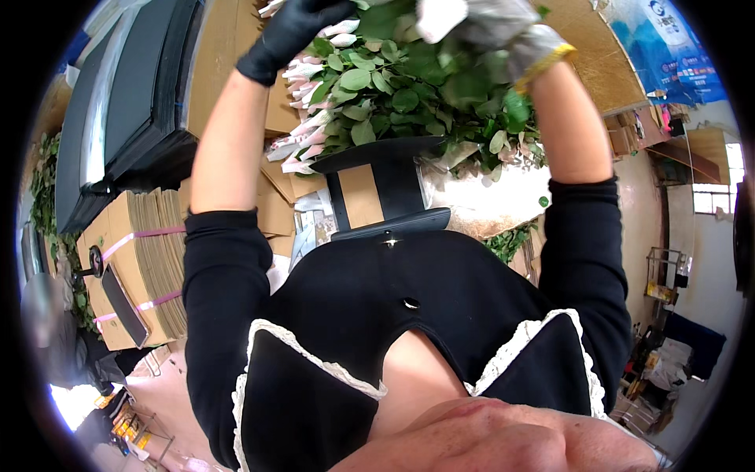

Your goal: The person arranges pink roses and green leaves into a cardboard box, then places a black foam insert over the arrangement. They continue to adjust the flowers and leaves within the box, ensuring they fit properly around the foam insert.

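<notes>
At the top edge is my left hand (pixel 295 33) in a black glove, its fingers curled together over the leafy stems and partly cut off by the frame. What they grip, if anything, is hidden. My right hand (pixel 507 35), in a greyish glove with a yellow cuff, is smeared by motion above the leaves. Beside its fingers a blurred white piece (pixel 440 17) shows; whether it is held I cannot tell. Below both hands lies a heap of green-leaved cut flowers (pixel 401 98), their heads in pale pink-white sleeves (pixel 308 126) pointing left.
A black stand with a cardboard middle (pixel 360 193) sits between the flowers and my chest. Strapped flat cardboard (pixel 145 244) and stacked black sheets (pixel 141 94) stand at left. A blue printed plastic sheet (pixel 676 51) lies at upper right. More leaves (pixel 511 242) show lower down.
</notes>
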Demonstrator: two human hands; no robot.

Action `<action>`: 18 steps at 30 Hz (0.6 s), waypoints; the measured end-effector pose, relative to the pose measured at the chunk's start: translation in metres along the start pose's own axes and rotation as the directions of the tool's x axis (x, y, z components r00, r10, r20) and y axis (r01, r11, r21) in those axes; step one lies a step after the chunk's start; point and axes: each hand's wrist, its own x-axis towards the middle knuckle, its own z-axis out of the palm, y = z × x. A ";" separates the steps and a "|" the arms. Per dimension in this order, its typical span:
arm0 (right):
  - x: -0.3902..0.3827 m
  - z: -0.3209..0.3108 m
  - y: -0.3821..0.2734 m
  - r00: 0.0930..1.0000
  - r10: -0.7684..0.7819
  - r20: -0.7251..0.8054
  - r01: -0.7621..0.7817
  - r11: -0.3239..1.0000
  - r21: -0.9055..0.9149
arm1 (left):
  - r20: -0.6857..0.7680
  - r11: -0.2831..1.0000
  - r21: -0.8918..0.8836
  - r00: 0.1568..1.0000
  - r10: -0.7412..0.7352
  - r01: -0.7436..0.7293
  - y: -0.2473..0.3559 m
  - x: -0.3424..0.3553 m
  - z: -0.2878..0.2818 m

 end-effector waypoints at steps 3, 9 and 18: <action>-0.013 -0.033 0.036 0.992 -0.051 -0.114 0.053 0.998 0.014 | -0.080 0.792 0.611 0.995 0.068 -0.005 -0.143 -0.080 -0.002; -0.065 -0.086 0.078 0.917 -0.017 -0.397 0.017 1.000 -0.005 | -0.004 0.730 0.639 0.950 -0.314 0.244 -0.158 -0.094 -0.015; -0.052 0.062 0.014 0.690 -0.556 -0.463 0.490 0.830 -0.268 | -0.433 0.896 -0.370 0.807 -0.401 0.247 0.096 -0.103 0.025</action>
